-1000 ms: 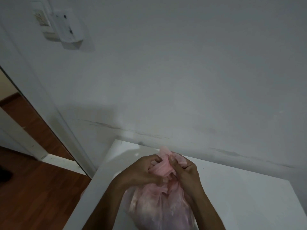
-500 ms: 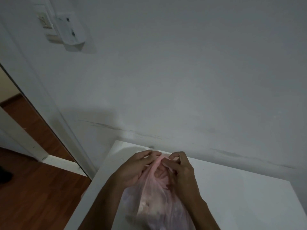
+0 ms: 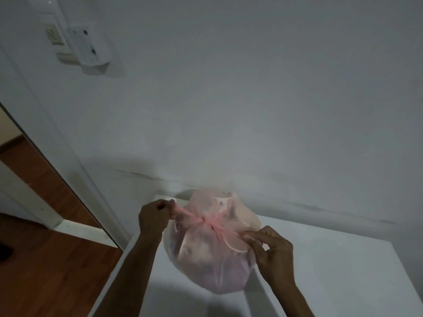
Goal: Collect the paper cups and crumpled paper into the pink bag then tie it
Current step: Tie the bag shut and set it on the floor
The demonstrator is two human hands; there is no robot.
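bag: pink, translucent, bulging, knotted at the middle, on the surface
hands: left and right each pinch a bag end

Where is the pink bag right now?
The pink bag sits low in the head view on the white table near the wall, between the left hand and right hand.

pink bag contents blurred | forearms cut off at bottom edge
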